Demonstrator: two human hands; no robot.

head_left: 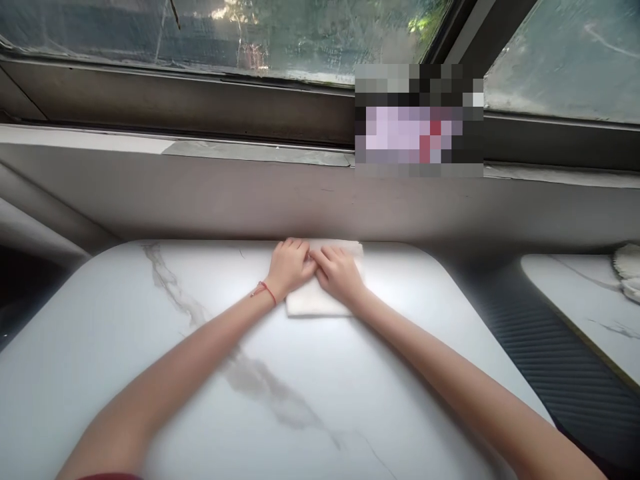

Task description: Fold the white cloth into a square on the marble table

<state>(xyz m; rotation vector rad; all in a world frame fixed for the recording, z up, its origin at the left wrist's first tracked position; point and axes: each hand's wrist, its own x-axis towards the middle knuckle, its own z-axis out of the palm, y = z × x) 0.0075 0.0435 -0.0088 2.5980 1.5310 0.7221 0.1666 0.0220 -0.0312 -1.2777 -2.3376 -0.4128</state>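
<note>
1. Largest in our view is the table (150, 407), pale with grey-brown veining; its far edge faces the wall (225, 193), and its two far corners are rounded.
2. Above the wall we see a streaked window (300, 40).
3. Beyond the table's right edge lie a dark ridged surface (520, 327) and part of a second table (575, 293), cut off by our view.
4. Our white cloth (315, 305), which looks folded, lies flat at the middle of the table's far edge, well apart from both far corners. We judge the step in hand to be pressing or guiding it there with both hands; the next move calls, in our view, for even pressure and care not to push it over that edge.
5. Our right grip (340, 270) rests on the cloth, its fingers bent; we cannot tell whether they pinch the fabric or only press it.
6. Our left grip (291, 267) covers the cloth's far left part, touching the right one; whether it has closed on anything is hidden from us.
7. Smallest is the red bracelet (269, 291) on our left wrist.
</note>
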